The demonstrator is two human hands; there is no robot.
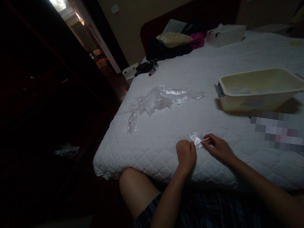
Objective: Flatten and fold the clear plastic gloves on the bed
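On the white quilted mattress (164, 146), close to its near edge, both my hands grip one small clear plastic bag (195, 138). My left hand (186, 155) is closed, pinching the bag's lower left side. My right hand (217, 147) pinches its right end, fingers curled, with what looks like a thin white piece at the fingertips. The bag lies low on the mattress between the two hands. What is inside the bag is too small to make out.
A crumpled sheet of clear plastic wrap (159, 100) lies further up the mattress. A cream plastic tub (260, 89) stands to the right. Dark clothes, a pillow (173, 39) and a white box (225, 34) sit at the far end. Left of the bed the floor is dark.
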